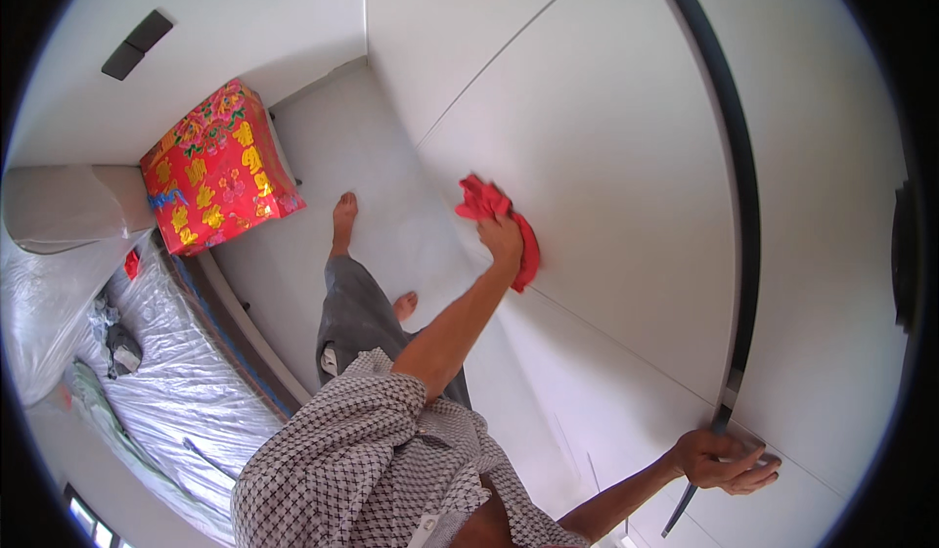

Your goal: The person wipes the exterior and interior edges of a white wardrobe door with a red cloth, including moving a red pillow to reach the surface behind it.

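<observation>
My left hand (502,238) presses a bunched red cloth (486,197) against a white cabinet door panel (623,181). Part of the cloth hangs out below the palm. Further right, my right hand (722,461) is in front of the long black recessed strip (747,255) that runs along the door's edge. Its fingers are loosely curled and slightly apart, with nothing visible in them. The hand hides a short stretch of the strip, and blur leaves it unclear whether the hand touches it.
A red gift-style box (213,174) with flowers and yellow writing stands by the wall. Beside it is a bed (198,387) covered in clear plastic, with a dark crumpled item (123,348) on top. My bare feet stand on the grey floor (323,130). Dark switch plates (137,44) are on the wall.
</observation>
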`<state>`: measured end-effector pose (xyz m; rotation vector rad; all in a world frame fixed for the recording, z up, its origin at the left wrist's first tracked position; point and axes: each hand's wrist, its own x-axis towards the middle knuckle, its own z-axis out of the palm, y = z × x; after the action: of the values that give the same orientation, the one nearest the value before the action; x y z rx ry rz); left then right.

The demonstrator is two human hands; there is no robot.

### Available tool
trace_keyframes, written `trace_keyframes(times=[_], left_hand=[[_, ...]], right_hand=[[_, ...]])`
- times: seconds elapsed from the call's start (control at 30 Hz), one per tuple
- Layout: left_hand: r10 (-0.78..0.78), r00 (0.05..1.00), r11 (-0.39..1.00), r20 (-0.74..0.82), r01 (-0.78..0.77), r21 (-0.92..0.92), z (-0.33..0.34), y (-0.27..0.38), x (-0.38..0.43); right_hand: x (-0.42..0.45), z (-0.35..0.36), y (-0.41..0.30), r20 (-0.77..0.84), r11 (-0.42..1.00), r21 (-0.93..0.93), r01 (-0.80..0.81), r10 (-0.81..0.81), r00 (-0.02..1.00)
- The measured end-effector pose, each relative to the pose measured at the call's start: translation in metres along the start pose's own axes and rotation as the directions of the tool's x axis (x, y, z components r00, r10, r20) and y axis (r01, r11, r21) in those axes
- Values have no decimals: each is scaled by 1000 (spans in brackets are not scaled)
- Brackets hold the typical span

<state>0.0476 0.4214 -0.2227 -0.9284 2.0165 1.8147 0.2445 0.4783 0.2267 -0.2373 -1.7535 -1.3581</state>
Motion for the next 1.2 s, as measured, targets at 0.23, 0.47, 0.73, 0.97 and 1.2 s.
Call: trace_keyframes(times=[0.23, 0.47, 0.73, 0.97, 1.2], left_hand=[[-550, 809, 835, 208, 525, 167, -5, -108, -196], [-812, 480, 497, 331, 867, -37, -16, -63, -159], [-645, 732, 684, 220, 681, -262, -9, 6, 5], [-423, 901, 892, 93, 432, -134, -1, 106, 183], [44, 999, 987, -27, -48, -152, -18, 214, 170]], right_hand=[[-12, 1, 1, 16, 1000, 31, 7, -7, 1000], [-7, -6, -7, 2, 996, 92, -7, 7, 1000], [10, 3, -36, -37, 1000, -3, 30, -30, 999], [8, 19, -58, -35, 993, 80, -90, 93, 995], [8, 19, -65, -60, 974, 40, -221, 223, 973]])
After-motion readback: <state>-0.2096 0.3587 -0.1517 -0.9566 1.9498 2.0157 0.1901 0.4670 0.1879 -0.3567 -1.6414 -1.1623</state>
